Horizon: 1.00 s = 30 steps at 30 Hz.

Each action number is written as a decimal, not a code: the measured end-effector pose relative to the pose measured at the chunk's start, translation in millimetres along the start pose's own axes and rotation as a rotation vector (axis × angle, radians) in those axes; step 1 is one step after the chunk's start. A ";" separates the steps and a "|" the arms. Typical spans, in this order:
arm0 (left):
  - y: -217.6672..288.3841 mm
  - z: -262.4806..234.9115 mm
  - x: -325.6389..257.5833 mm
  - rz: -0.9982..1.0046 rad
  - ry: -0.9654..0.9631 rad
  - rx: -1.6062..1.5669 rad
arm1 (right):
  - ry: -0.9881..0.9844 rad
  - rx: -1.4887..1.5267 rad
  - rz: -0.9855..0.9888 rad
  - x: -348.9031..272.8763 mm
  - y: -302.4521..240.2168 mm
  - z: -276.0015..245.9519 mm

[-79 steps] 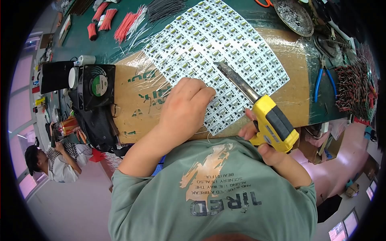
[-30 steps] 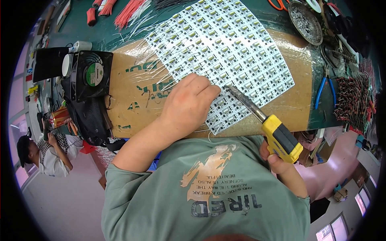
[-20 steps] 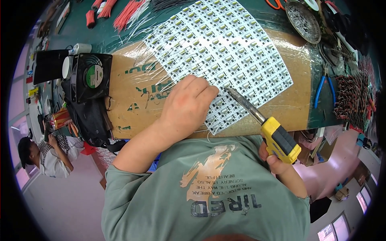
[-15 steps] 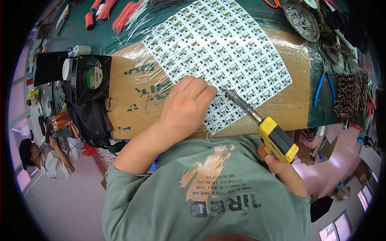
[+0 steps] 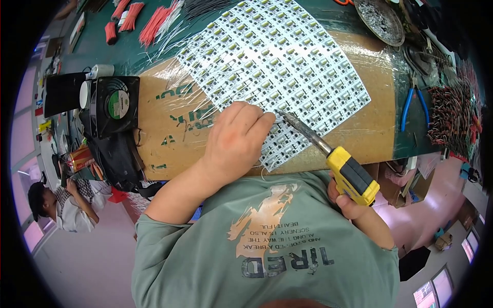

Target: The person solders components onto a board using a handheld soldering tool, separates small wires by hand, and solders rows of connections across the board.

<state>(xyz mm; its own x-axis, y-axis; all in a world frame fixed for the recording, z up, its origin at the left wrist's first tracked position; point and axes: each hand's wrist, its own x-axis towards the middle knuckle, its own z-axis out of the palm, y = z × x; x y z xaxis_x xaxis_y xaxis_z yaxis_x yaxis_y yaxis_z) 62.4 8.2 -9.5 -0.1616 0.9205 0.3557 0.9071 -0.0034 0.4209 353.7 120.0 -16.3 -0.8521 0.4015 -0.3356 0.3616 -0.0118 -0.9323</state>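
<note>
My right hand (image 5: 348, 204) is wrapped around the yellow-and-black handle of a soldering iron (image 5: 354, 174). The iron's metal tip points up and left, at a white panel of small circuit boards (image 5: 313, 66), close by my left fingertips. My left hand (image 5: 239, 134) rests over the panel's lower left edge with its fingers pinched together. Whatever sits between those fingertips is hidden. Thin white wires (image 5: 192, 84) stick out from boards along the panel's left side, and a few more show below my left hand.
The panel lies on a brown cardboard sheet (image 5: 359, 126) over a green table. A black fan (image 5: 117, 105) stands at left. Wire bundles (image 5: 154, 24) lie at the back. To the right are a metal dish (image 5: 380, 23), blue-handled pliers (image 5: 415, 108) and piled wires (image 5: 452, 118). A person (image 5: 69, 203) sits far left.
The whole view has shifted slightly. The iron's tip has edged a little left toward my left fingertips, and my left hand stays nearly in place with its fingers still pinched.
</note>
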 end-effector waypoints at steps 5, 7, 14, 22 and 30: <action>-0.1 0.8 -0.5 -0.001 -0.006 0.008 | 0.034 0.096 0.043 2.6 -7.0 2.3; 0.0 0.4 0.5 0.004 -0.003 0.010 | 0.026 0.106 0.051 2.1 -4.5 1.7; -1.5 1.0 0.6 0.015 -0.012 0.012 | -0.009 0.077 0.074 3.1 -0.5 1.5; -2.1 1.6 0.3 0.001 -0.028 -0.004 | -0.019 0.045 0.059 5.3 -5.0 1.4; -1.4 0.6 2.3 0.010 -0.021 -0.008 | -0.005 0.060 0.006 1.9 -0.2 1.4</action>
<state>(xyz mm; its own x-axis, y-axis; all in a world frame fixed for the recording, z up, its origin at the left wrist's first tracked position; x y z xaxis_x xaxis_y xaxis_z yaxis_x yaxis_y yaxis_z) 61.0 10.6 -9.8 -0.1444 0.9283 0.3427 0.9057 -0.0156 0.4237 351.4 119.5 -16.9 -0.8520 0.3964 -0.3421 0.3437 -0.0694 -0.9365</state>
